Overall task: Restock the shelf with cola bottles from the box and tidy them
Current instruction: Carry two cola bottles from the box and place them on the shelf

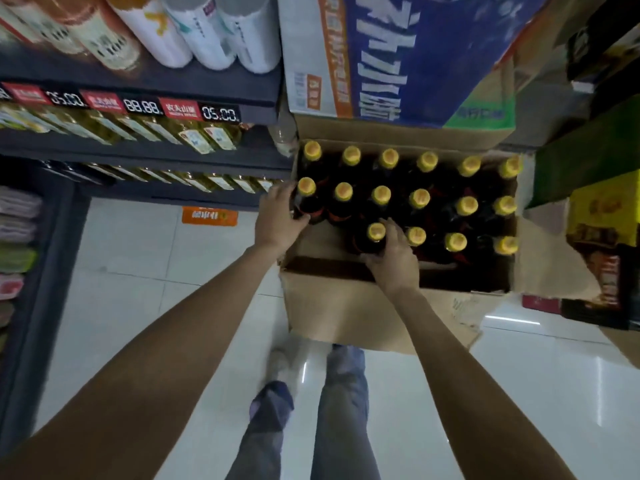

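The open cardboard box (329,306) sat on the floor beside the shelf (138,88), full of yellow-capped cola bottles (419,199). The left hand (277,220) gripped the bottle at its near-left corner (306,199); the right hand (394,261) curled around a front-row bottle (375,233).

Both hands reach into the open box (349,306), each gripping a yellow-capped cola bottle.
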`<state>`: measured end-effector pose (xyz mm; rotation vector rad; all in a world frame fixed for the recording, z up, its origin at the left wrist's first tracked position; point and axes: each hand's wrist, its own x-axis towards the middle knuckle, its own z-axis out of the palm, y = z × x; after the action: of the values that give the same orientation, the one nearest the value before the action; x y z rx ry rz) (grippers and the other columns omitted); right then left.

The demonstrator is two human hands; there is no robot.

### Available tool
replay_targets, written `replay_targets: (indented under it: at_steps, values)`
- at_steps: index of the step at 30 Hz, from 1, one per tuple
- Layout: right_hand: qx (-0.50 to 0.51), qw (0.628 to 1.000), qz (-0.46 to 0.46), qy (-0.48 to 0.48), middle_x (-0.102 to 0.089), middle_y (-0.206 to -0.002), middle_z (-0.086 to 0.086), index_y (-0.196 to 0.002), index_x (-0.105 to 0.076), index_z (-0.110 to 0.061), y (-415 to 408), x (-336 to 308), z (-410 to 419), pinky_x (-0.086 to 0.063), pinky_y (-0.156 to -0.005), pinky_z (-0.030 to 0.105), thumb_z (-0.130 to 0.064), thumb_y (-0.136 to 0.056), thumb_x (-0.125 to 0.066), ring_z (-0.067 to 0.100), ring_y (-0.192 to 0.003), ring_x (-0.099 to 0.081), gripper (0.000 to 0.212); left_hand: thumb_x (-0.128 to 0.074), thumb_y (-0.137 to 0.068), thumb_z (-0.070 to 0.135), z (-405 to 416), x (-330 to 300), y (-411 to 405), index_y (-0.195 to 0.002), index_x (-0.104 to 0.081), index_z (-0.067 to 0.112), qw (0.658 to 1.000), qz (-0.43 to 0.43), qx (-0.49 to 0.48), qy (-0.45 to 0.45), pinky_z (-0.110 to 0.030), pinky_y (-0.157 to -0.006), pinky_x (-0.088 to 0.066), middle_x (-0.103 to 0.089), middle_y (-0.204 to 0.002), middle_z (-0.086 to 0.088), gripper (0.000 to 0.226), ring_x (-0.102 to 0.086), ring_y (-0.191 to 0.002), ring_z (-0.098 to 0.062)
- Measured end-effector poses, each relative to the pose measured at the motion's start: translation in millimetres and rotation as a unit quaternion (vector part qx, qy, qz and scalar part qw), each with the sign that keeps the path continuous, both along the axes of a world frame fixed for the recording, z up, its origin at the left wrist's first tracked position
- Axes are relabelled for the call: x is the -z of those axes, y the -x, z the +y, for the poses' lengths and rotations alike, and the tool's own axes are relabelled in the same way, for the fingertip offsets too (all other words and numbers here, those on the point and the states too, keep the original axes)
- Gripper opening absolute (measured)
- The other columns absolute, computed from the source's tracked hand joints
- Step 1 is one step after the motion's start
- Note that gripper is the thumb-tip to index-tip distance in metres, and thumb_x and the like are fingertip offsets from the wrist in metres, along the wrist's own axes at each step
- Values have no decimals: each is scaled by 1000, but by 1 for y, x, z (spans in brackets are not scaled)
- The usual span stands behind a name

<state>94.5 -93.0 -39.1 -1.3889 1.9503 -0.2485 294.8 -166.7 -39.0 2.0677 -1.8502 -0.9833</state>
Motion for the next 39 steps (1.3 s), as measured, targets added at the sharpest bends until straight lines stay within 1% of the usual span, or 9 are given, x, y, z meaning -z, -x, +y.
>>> replay_targets:
  at_steps: [7,13,19,23,25,30,32,35,39]
  values:
    - [2,999,31,-10,-44,-140,-1,-135,-34,-24,-6,24,-11,-47,-74,38,-27,-77,-75,35,-103,-61,71,-86,-61,38,-18,38,3,-125,-54,11,986,-126,44,100,-41,-96,-35,-43,-129,-15,76,-38,-119,-35]
    - [-4,996,39,75,-59,-126,1,-131,-42,-17,-6,17,-4,-46,-69,34,-30,-75,-77,31,-99,-64,67,-86,-58,42,-15,41,4,-111,-60,11,975,-154,41,155,-36,-84,-33,-48,-123,-13,67,-39,-112,-29]
    - [-1,983,3,183,-68,-105,3,-122,-54,-12,-8,-46,13,-42,-65,24,-33,-61,-86,24,-87,-68,72,-88,-56,38,16,-18,-5,-113,-56,5,984,-29,24,173,-38,-90,-43,-51,-125,-14,73,-50,-114,-28]
    - [-28,964,-109,239,-55,-111,-13,-121,-51,-17,-16,-111,15,-38,-79,7,-32,-63,-84,4,-101,-52,68,-89,-61,31,53,-98,-18,-123,-46,8,977,132,-92,141,-13,-86,-43,-62,-114,-1,78,-55,-103,-5]
    - [-53,950,-166,259,-47,-112,-15,-121,-49,-19,-24,-144,12,-36,-86,10,-30,-64,-84,7,-107,-45,68,-88,-61,36,76,-133,-28,-118,-48,9,958,198,-155,140,-8,-84,-42,-65,-107,7,75,-58,-99,2]
    - [-128,909,-354,178,-53,-120,8,-122,-46,-25,-71,-205,4,-48,-94,45,-23,-68,-82,23,-115,-54,65,-82,-61,52,141,-205,-63,-116,-46,29,877,301,-299,227,-20,-90,-48,-60,-111,12,70,-60,-105,-2]
    - [-177,892,-393,135,-56,-119,7,-123,-47,-23,-104,-224,6,-49,-96,40,-16,-68,-81,18,-113,-57,65,-81,-63,41,170,-226,-85,-115,-47,31,835,330,-360,253,-24,-90,-48,-59,-111,8,63,-59,-105,-7]
    - [-243,879,-399,93,-59,-115,-5,-120,-49,-24,-167,-245,23,-46,-92,18,-12,-65,-79,-1,-106,-58,64,-75,-67,35,220,-247,-130,-118,-48,25,785,327,-434,297,-26,-88,-50,-57,-117,-7,59,-57,-109,-17]
    - [-349,847,-398,55,-62,-103,-12,-112,-52,-28,-264,-262,71,-42,-77,5,-17,-65,-80,-13,-91,-58,56,-78,-61,36,307,-265,-203,-114,-50,27,736,270,-522,337,-14,-79,-48,-60,-110,4,60,-58,-100,2]
